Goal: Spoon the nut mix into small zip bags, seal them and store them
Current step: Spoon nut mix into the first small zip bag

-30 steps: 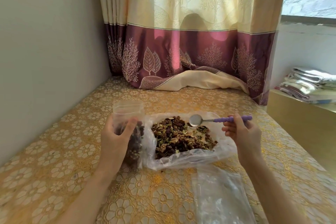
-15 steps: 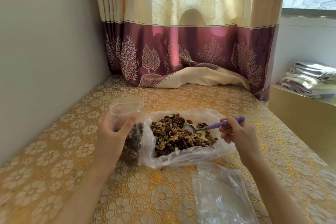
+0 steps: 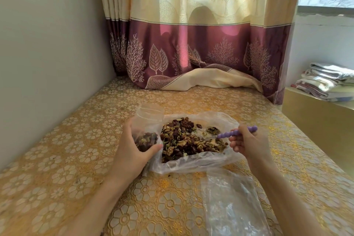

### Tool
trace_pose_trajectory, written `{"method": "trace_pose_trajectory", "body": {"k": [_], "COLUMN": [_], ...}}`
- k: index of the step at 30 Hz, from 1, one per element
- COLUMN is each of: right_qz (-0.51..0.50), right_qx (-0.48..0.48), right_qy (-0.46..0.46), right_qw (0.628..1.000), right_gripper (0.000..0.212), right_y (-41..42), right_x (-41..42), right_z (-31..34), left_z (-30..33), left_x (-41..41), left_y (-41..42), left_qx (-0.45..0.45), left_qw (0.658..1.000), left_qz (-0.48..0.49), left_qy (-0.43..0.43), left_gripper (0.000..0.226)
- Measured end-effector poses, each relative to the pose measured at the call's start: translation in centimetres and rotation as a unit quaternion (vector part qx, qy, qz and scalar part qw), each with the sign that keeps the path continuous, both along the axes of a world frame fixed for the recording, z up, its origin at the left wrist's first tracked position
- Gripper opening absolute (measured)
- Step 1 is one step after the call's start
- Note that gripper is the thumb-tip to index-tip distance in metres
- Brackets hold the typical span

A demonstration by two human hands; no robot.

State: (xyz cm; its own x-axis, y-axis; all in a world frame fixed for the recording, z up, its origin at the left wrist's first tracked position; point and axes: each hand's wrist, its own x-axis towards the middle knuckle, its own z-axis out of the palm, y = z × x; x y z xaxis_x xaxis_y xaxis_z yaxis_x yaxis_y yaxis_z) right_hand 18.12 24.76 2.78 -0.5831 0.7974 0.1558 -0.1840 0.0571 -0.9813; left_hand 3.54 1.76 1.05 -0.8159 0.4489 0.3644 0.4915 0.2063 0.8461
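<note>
Spread over the gold floral tablecloth (image 3: 63,151): a large open plastic bag (image 3: 193,165) heaped with nut mix (image 3: 183,140), and nearer the camera a flat, empty clear bag (image 3: 231,201). Gripped upright at the big bag's left edge by the left hand (image 3: 132,149), fingers and thumb curled round it: a small zip bag (image 3: 147,120), mouth open, partly filled. Pinched by its purple handle in the right hand (image 3: 249,143), just right of the heap: a spoon (image 3: 229,134), bowl buried in the nuts.
</note>
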Motion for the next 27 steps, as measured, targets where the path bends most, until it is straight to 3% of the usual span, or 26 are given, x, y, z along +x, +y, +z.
{"method": "trace_pose_trajectory", "body": {"k": [5,10,18,22,27], "right_qz": [0.024,-0.02,-0.056,-0.022,-0.043], "right_qx": [0.056,0.021,0.005,0.023,0.016], "right_qy": [-0.003,0.006,0.014,0.018,0.018], "right_qw": [0.998,1.0,0.998,0.999,0.999], "right_gripper": [0.037,0.036,0.042,0.037,0.04], "right_y": [-0.1,-0.4,-0.9,-0.9,-0.9], "right_x": [-0.1,-0.3,-0.5,-0.4,-0.6], "right_z": [-0.3,-0.7,-0.9,-0.8,-1.0], "left_z": [-0.6,-0.4,0.4,0.8,0.8], "left_x": [-0.4,-0.7,-0.6,-0.1,0.3], "left_y": [0.1,-0.1,-0.6,-0.6,-0.3], "left_qx": [-0.022,-0.026,-0.112,-0.162,-0.197], "left_qw": [1.0,1.0,0.986,0.974,0.968], "left_qz": [0.013,0.002,-0.012,-0.029,-0.042], "left_qy": [-0.002,0.013,0.127,0.153,0.152], "left_gripper": [0.099,0.094,0.072,0.061,0.069]}}
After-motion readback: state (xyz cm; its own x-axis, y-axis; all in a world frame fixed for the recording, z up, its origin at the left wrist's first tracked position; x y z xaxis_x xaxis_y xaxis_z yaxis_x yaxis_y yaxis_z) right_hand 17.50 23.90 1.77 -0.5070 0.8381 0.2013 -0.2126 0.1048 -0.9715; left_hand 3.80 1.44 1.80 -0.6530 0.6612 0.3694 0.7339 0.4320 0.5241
